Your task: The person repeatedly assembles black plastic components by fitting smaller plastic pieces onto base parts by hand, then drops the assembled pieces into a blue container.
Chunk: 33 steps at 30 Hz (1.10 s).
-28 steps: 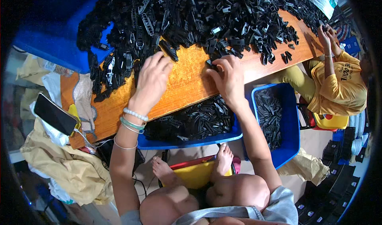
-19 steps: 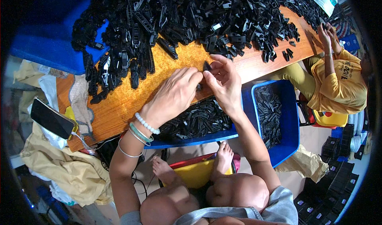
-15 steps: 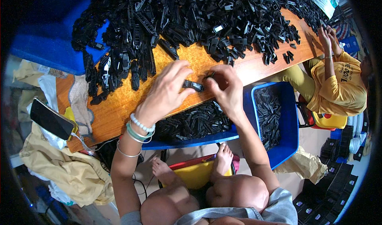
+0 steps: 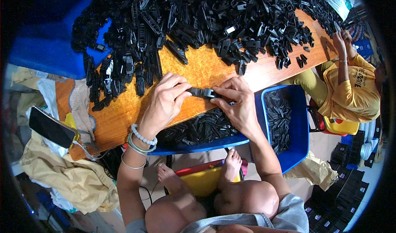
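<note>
Between my two hands is a small, long black plastic part (image 4: 202,92), held level above the wooden table's near edge. My left hand (image 4: 165,101), with bead and bangle bracelets at the wrist, pinches its left end. At its right end, the thumb and fingers of my right hand (image 4: 238,103) close around a clip-like piece with a pale glint. Whether this is one part or two joined pieces I cannot tell. Beyond my hands, a big heap of black plastic parts (image 4: 185,18) covers the far side of the table (image 4: 198,66).
Below the table edge sits a blue tray (image 4: 198,147) of black parts. A blue bin (image 4: 298,142) with similar parts stands to the right. A phone (image 4: 51,127) leans at the left beside a cloth (image 4: 80,105). Another person in a yellow shirt (image 4: 350,90) works at far right.
My hands have turned and lined up on the part, which now stretches straight between them. Before, the left hand held one piece and the right fingers a smaller dark one beside it.
</note>
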Available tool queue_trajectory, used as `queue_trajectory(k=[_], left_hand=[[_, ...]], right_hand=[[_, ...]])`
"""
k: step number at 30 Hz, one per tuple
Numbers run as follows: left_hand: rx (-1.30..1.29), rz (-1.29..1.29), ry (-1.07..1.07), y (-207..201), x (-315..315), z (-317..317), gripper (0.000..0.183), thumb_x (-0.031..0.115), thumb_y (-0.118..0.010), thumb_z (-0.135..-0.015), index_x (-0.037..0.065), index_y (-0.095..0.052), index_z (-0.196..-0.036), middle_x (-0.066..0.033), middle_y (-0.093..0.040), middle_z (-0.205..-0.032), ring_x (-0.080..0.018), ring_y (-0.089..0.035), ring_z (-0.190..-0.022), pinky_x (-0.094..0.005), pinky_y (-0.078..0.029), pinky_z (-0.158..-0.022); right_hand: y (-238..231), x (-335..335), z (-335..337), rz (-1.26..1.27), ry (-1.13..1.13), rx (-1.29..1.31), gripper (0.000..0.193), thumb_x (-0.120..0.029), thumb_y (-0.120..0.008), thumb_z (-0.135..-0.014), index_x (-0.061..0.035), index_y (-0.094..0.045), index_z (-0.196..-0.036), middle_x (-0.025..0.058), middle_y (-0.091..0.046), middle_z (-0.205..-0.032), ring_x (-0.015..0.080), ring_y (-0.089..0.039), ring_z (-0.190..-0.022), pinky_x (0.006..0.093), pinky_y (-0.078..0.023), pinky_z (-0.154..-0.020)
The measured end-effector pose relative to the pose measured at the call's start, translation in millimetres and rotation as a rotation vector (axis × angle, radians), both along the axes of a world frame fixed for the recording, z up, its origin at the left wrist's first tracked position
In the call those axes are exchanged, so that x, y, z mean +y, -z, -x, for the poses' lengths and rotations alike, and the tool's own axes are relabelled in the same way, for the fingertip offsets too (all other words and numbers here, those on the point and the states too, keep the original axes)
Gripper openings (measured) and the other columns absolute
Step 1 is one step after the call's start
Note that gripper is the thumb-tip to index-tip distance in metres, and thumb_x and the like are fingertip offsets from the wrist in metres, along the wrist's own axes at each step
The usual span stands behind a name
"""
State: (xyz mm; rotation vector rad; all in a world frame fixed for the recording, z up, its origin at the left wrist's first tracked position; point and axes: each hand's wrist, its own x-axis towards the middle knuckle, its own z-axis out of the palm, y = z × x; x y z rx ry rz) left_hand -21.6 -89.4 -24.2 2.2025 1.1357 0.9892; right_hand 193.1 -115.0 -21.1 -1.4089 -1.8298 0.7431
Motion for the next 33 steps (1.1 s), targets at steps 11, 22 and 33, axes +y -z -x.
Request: queue_trajectory(k=[11, 22, 33], left_hand=[[-0.087, 0.049, -0.022, -8.3, 26.8, 3.3, 0.032, 0.012, -0.079, -0.077, -0.002, -0.069, -0.104, -0.0123, -0.065, -0.106, -0.0232, -0.064, -0.09, -0.0319, -0.052, -0.078], [0.046, -0.139, -0.267, -1.8, 1.5, -20.6, 0.017, -0.002, -0.067, -0.082, -0.002, -0.057, -0.097, -0.0167, -0.053, -0.103, -0.0351, -0.061, -0.086, -0.0406, -0.051, -0.076], [-0.019, 0.068, -0.07, -1.8, -6.7, -7.1, 0.016, -0.004, -0.066, -0.081, -0.003, -0.068, -0.096, -0.0116, -0.059, -0.095, -0.027, -0.056, -0.092, -0.0359, -0.047, -0.081]], right_hand=[[-20.7, 2.1, -35.0, 0.122, -0.364, 0.032, 0.027, -0.013, -0.08, -0.073, -0.0003, -0.072, -0.095, 0.0101, -0.067, -0.101, 0.028, -0.061, -0.101, 0.0373, -0.047, -0.093], [14.9, 39.1, -43.9, -0.379, 0.334, -0.341, 0.027, -0.004, -0.073, -0.081, -0.0003, -0.062, -0.106, 0.0132, -0.062, -0.096, 0.0244, -0.06, -0.081, 0.0313, -0.048, -0.073], [0.0, 6.1, -4.2, 0.286, 0.007, 0.338, 0.019, -0.009, -0.063, -0.093, 0.0012, -0.065, -0.109, 0.0144, -0.067, -0.089, 0.0188, -0.065, -0.079, 0.0321, -0.05, -0.072]])
